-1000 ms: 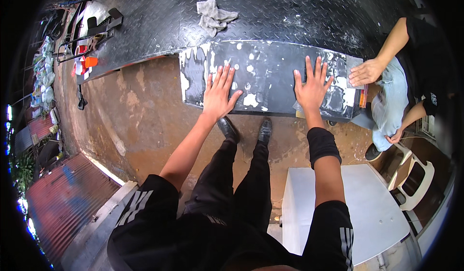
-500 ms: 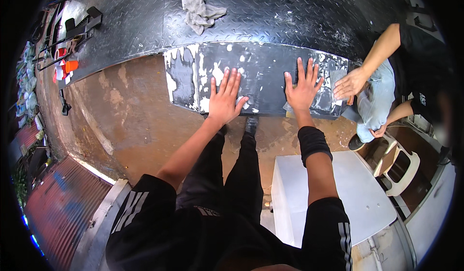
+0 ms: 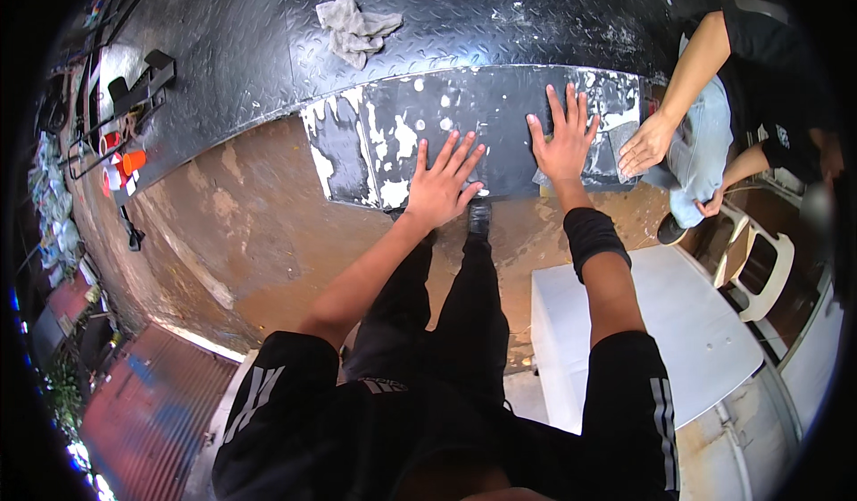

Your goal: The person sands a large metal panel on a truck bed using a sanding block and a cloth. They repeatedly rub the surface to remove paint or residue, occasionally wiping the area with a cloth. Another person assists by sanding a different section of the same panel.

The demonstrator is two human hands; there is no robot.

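A long dark panel [image 3: 511, 99] with white, patchy filler spots lies across in front of me, along the edge of a black diamond-plate surface [image 3: 482, 19]. My left hand [image 3: 445, 184] rests flat near the panel's near edge, fingers spread. Farther right, my right hand [image 3: 565, 144] also lies on the panel with fingers apart. A small greyish piece [image 3: 542, 179] shows beside its wrist; I cannot tell what it is. At the panel's right end, a co-worker's hand [image 3: 649, 144] presses a grey sheet [image 3: 622, 139] on the patchy surface.
A crumpled grey cloth [image 3: 355, 29] lies on the diamond plate. Red and orange cups [image 3: 134, 161] stand at the left beside a black metal frame [image 3: 143, 90]. Right of my legs is a white box-like surface [image 3: 643, 331], with a pale plastic chair [image 3: 768, 273] beyond it.
My left hand has slid to the right along the panel, while my right hand stays near its place. The whole view has tilted slightly. The co-worker's hand remains at the right end.
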